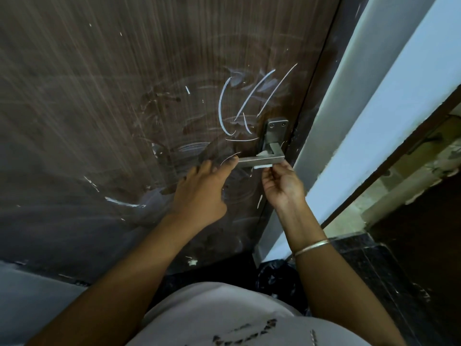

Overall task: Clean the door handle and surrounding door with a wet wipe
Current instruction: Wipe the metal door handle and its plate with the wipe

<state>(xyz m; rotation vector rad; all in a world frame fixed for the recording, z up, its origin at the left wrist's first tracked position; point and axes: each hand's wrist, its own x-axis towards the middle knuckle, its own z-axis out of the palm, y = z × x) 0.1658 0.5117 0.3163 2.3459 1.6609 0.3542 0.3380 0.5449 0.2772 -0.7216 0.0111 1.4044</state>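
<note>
Step in hand, as judged: wiping the underside of the handle (262,159). The right hand (282,186) pinches a small white wipe (263,166) between thumb and fingers, pressed up against the handle directly above them. The left hand (199,191) lies on the door (124,96), fingers (228,166) straight and slightly apart, tips touching the handle's free end. The next move calls for drawing the wipe along the handle, then up to the white marks (222,106) above the fingers.

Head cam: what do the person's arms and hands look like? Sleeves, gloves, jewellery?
No gloves on left hand or right hand; both forearms bare, no sleeves in view. A thin silver-coloured bangle circles the right wrist; the left wrist carries nothing. Pale grey shirt with dark markings below.
</note>
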